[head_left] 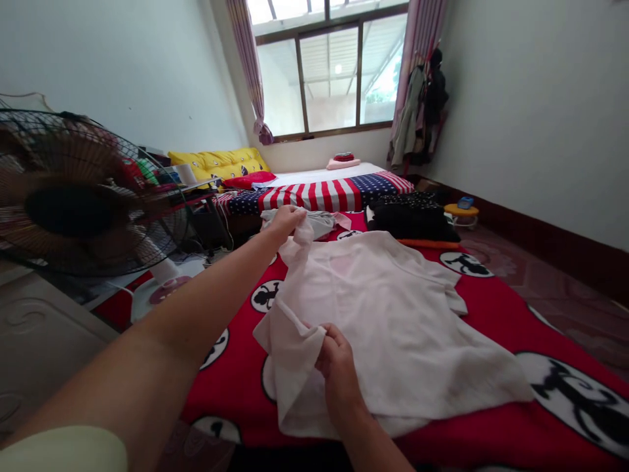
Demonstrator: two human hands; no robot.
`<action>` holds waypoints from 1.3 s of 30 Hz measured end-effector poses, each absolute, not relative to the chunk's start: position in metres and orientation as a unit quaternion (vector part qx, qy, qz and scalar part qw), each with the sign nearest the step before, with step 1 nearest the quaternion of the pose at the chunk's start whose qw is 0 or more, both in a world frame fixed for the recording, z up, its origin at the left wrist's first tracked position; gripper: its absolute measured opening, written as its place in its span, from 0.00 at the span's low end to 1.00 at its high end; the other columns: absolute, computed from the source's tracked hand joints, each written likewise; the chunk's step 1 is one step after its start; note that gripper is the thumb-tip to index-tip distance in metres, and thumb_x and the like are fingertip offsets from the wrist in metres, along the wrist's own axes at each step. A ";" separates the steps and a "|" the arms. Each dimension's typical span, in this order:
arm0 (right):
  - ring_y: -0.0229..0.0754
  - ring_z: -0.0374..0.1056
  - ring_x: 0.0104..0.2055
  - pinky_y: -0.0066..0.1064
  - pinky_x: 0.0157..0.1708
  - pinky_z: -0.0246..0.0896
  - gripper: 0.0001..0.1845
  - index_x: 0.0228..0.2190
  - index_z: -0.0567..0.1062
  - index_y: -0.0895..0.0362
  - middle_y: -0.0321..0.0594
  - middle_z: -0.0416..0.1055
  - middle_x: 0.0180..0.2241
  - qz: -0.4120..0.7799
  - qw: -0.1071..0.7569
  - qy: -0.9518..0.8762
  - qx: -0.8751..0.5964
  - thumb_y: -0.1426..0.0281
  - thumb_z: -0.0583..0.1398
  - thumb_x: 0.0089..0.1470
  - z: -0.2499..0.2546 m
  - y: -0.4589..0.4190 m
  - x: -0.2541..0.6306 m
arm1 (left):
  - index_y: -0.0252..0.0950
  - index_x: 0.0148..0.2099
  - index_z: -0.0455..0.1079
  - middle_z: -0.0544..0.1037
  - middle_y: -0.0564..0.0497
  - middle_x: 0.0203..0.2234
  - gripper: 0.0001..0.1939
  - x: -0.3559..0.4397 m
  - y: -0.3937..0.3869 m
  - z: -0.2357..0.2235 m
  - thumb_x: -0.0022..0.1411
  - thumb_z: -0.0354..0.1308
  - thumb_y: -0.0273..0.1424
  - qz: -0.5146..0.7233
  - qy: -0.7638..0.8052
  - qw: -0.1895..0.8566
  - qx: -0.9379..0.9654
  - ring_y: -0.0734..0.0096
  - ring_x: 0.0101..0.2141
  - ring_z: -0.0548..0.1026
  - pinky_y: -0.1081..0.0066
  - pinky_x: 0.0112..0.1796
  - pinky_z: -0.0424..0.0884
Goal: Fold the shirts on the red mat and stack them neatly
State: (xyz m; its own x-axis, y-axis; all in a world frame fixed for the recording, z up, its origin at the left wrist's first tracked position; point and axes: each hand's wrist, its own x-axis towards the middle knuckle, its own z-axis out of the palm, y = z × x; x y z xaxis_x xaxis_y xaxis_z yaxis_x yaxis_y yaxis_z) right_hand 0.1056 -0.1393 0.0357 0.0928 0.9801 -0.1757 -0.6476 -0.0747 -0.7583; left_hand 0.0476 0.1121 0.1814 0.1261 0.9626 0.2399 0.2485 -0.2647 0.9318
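A white short-sleeved shirt (393,314) lies spread over a red blanket (226,387) with black-and-white cartoon patches. At the shirt's far left part, my left hand (289,221) pinches a bunched bit of the cloth and lifts it off the blanket. Lower down, my right hand (337,364) grips the shirt's near left edge between thumb and fingers. The cloth between both hands is raised and partly folded over. Some fingertips of the right hand are hidden behind the fabric.
Dark folded clothes (413,219) are stacked at the bed's far right, and grey clothing (319,224) lies beyond my left hand. A fan (73,196) stands at left. Behind is another bed with a flag-patterned cover (314,196). A small yellow stool (462,210) stands right.
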 end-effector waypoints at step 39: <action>0.39 0.66 0.29 0.26 0.28 0.57 0.10 0.32 0.72 0.57 0.35 0.71 0.26 0.417 0.448 -0.511 -0.603 0.70 0.58 0.43 0.017 -0.171 0.201 | 0.24 0.61 0.60 0.61 0.34 0.61 0.25 0.046 -0.005 0.023 0.64 0.50 0.30 0.219 0.483 0.107 0.841 0.56 0.61 0.60 0.61 0.60 0.57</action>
State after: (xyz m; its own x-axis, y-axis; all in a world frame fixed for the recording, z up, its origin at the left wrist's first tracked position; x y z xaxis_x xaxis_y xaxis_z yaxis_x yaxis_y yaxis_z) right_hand 0.2015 -0.1710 0.0172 0.1300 0.9905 -0.0454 0.2423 -0.0761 -0.9672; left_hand 0.0463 -0.0053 0.0231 0.4378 0.8588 0.2661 0.7653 -0.5113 0.3909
